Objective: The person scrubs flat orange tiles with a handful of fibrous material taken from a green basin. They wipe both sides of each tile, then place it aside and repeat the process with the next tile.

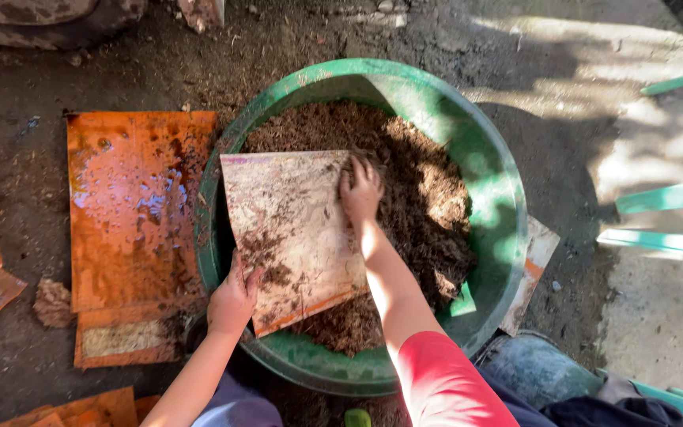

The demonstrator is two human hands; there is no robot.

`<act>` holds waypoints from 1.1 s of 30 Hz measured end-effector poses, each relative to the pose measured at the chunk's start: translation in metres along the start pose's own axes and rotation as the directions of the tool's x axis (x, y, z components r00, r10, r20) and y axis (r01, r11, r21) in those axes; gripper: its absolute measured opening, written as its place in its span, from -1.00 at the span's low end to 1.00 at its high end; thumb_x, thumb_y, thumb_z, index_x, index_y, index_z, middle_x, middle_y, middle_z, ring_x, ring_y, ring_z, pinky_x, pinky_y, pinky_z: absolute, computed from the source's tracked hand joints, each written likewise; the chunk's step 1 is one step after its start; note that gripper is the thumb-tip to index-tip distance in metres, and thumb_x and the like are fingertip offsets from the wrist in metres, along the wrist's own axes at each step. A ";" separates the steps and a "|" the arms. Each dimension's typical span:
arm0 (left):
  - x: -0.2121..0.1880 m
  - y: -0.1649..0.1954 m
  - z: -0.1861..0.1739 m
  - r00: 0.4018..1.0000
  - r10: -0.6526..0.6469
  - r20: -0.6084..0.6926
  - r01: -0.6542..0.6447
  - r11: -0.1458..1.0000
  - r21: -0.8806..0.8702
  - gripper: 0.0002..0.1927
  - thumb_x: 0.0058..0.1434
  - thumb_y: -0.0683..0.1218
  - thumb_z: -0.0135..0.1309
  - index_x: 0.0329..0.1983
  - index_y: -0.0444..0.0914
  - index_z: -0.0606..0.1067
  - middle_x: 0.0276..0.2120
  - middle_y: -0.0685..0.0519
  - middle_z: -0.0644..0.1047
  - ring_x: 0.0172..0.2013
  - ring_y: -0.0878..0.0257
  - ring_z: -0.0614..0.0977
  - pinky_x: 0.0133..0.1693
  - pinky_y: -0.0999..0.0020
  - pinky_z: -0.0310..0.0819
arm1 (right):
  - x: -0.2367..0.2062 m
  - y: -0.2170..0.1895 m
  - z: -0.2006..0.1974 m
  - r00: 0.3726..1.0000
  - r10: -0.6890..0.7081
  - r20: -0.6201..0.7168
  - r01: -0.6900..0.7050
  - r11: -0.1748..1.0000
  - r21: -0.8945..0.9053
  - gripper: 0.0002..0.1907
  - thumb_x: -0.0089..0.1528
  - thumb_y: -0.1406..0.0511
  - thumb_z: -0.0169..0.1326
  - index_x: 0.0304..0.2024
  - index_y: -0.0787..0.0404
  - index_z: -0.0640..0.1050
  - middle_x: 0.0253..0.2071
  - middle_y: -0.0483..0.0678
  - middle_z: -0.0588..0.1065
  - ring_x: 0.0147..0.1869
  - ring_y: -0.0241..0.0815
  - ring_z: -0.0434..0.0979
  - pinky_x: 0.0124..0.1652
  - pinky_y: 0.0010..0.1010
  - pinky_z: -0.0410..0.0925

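A big green plastic basin (493,190) sits on the ground, filled with brown fibrous soil mix (420,182). A dirty whitish flat board (290,229) lies tilted over the basin's left half. My left hand (233,300) grips the board's lower left edge. My right hand (360,190) rests with fingers spread at the board's upper right edge, touching the soil beside it. A red sleeve covers my right upper arm.
Wet orange flat sheets (132,205) lie on the dirt left of the basin, with more orange pieces (88,407) at the bottom left. Teal bars (666,221) stand at the right. A pale tile piece (533,269) pokes out beside the basin.
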State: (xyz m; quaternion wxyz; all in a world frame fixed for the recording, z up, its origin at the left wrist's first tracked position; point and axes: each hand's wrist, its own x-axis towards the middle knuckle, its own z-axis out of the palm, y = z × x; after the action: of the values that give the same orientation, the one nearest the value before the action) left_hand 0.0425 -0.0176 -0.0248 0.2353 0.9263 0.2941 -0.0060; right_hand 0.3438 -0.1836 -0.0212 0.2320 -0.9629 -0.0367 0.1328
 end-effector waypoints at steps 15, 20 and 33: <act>0.006 0.006 -0.012 0.999 0.017 0.029 -0.016 0.999 -0.047 -0.26 0.32 0.32 -0.18 0.43 -0.18 0.23 -0.55 -0.21 0.55 -0.59 -0.16 0.56 -0.57 0.03 0.47 | -0.130 -0.102 0.008 0.891 -0.426 0.156 0.430 0.903 0.012 -0.40 0.37 0.12 -0.19 0.44 0.07 0.10 0.53 0.02 -0.04 0.57 0.12 -0.13 0.36 0.15 -0.26; 0.007 0.008 -0.016 0.981 -0.091 0.169 0.087 0.996 0.029 -0.22 0.30 0.35 -0.19 0.47 -0.14 0.18 -0.63 -0.20 0.54 -0.61 -0.13 0.57 -0.57 0.06 0.46 | -0.084 -0.131 0.013 0.826 -0.513 0.233 0.528 0.849 -0.003 -0.44 0.44 0.10 -0.30 0.50 -0.11 0.09 0.58 -0.10 -0.12 0.63 0.04 -0.28 0.45 0.12 -0.40; 0.003 0.001 -0.008 0.999 0.030 0.041 -0.029 0.999 -0.024 -0.25 0.33 0.33 -0.19 0.43 -0.19 0.20 -0.52 -0.19 0.58 -0.59 -0.12 0.59 -0.57 0.07 0.50 | 0.035 0.046 -0.028 0.985 0.160 0.066 -0.140 0.960 -0.244 -0.39 0.45 -0.01 -0.55 0.49 0.02 0.03 0.56 -0.11 -0.12 0.61 -0.09 -0.18 0.46 0.18 -0.23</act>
State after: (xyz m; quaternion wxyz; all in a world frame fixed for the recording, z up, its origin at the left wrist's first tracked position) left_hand 0.0446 -0.0130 -0.0177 0.2522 0.9274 0.2755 -0.0182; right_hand 0.3853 -0.2323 -0.0263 0.1023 -0.9773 0.0110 0.1854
